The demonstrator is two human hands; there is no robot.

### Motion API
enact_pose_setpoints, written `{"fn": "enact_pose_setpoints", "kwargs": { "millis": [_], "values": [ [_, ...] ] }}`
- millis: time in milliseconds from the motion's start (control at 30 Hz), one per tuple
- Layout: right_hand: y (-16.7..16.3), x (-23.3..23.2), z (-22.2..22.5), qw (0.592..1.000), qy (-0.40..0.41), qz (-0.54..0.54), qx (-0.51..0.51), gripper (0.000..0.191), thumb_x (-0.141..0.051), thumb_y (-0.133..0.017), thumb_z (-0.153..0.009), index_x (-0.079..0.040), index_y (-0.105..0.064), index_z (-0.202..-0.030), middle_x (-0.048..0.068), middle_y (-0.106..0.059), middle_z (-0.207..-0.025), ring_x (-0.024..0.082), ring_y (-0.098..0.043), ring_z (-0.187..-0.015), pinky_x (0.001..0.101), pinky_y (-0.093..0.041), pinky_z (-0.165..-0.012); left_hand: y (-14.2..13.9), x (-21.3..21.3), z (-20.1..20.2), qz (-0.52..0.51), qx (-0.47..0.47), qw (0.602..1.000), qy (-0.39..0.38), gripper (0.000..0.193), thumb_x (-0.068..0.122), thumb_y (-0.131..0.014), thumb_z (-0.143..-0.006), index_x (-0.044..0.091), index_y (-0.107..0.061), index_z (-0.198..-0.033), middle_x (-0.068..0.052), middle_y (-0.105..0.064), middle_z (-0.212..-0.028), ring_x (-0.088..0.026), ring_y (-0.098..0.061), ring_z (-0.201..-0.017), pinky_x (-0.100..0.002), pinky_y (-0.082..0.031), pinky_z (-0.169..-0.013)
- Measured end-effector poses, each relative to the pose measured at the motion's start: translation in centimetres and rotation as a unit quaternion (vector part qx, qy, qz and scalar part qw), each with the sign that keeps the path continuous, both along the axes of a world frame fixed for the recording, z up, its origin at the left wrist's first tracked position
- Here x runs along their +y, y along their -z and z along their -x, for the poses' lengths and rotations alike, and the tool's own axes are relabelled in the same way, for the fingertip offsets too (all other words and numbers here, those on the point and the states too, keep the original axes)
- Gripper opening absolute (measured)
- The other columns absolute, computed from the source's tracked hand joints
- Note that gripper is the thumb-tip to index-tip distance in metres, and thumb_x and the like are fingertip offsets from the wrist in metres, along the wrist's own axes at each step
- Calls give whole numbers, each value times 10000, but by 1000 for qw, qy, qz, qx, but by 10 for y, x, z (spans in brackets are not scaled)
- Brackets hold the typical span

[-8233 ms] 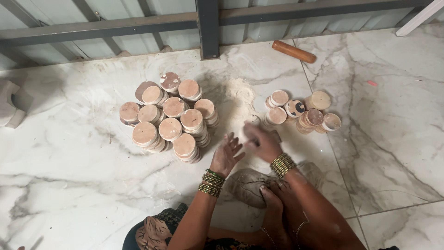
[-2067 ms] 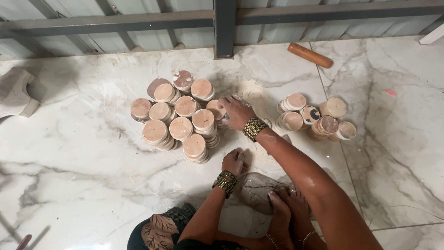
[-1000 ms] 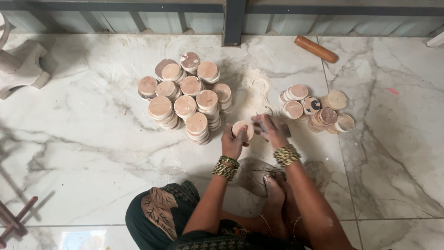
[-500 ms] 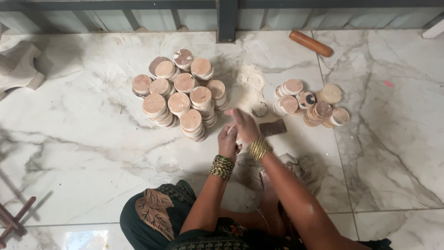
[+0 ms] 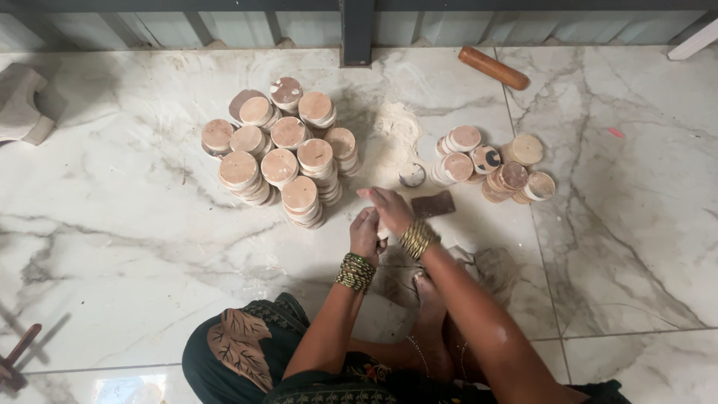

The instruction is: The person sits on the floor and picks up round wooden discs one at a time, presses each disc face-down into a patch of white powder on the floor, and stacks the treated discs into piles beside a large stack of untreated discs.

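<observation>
A: Sat on a white marble floor (image 5: pixel 134 247), both hands brought together just in front of the feet.

B: Left hand (image 5: pixel 365 233)?

A: Curled round a small pale disc (image 5: pixel 383 230), only a sliver of it seen between the two hands. Stack of bangles (image 5: pixel 355 271) at that wrist.

B: And the right hand (image 5: pixel 387 209)?

A: Laid over the same disc from above, fingers (image 5: pixel 370 194) bent down across it. Pressed against the left hand. Gold bangles (image 5: pixel 416 239) at the wrist.

B: Around them?

A: Just beyond the right hand, a flat dark brown block (image 5: pixel 433 203) on the floor. Further up and left, tall stacks of round discs (image 5: pixel 280 153), packed tight. Up and right, a lower, looser group of discs (image 5: pixel 493 166), some with dark marks. Between the two groups, a heap of pale powder (image 5: pixel 396 131) and one small disc (image 5: pixel 412 175) lying alone. Near the far wall, a brown wooden roller (image 5: pixel 493 68). At the far left edge, a grey block (image 5: pixel 22 105).
</observation>
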State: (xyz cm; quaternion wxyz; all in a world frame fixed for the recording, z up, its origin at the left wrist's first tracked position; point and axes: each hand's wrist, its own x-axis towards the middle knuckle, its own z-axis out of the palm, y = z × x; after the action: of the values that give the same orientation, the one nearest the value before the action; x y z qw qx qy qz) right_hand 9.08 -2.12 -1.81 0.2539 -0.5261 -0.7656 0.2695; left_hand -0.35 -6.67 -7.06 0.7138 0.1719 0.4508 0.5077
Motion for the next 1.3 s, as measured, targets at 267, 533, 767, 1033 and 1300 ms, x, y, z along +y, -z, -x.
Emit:
{"fn": "enact_pose_setpoints", "kwargs": {
  "millis": [267, 533, 767, 1033, 1300],
  "values": [
    [-20, -73, 41, 979, 68, -191, 3, 340, -152, -570, -957, 13, -649, -1243, 262, -627, -1359, 453, -539, -1270, 492, -444, -1042, 18, 14, 13, -348, 223, 909, -47, 212, 135, -428, -1106, 41, -600, -1187, -59, -638, -1048, -155, -602, -845, -250, -476, -689],
    [-12, 10, -12, 923, 4, 259, 283, 439, -308, -438, -1095, 1, -632, -1341, 180, -703, -1314, 270, -670, -1246, 391, -504, -1079, -19, -4, -9, -71, 66, 995, 13, 184, 218, -570, -982, 82, -656, -1071, 26, -521, -691, -87, -362, -446, -237, -289, -338],
    [-22, 2, -43, 771, 72, 365, 517, 582, -487, -397, -1035, -47, -601, -1356, 171, -649, -1377, 269, -626, -1249, 423, -500, -1022, -40, 13, -5, 7, -65, 995, -70, 243, 149, -637, -942, 114, -484, -1127, -99, -674, -857, -176, -610, -539, -284, -476, -425],
    [5, -70, 28, 977, 74, -189, 58, 441, -327, -454, -1092, -23, -584, -1384, 254, -535, -1485, 373, -514, -1374, 425, -425, -1130, 5, 20, 8, -187, 17, 973, -133, 223, 145, -592, -1068, -61, -667, -1105, -124, -734, -950, -134, -668, -740, -271, -557, -662],
    [-6, -3, -12, 965, 97, 128, 207, 435, -327, -412, -1095, -23, -665, -1274, 203, -769, -1187, 315, -748, -1112, 398, -559, -993, -17, 0, -6, -104, 27, 993, -41, 90, 111, -630, -1045, 78, -634, -1128, -23, -569, -820, -102, -426, -557, -273, -326, -436]
  ]
}}
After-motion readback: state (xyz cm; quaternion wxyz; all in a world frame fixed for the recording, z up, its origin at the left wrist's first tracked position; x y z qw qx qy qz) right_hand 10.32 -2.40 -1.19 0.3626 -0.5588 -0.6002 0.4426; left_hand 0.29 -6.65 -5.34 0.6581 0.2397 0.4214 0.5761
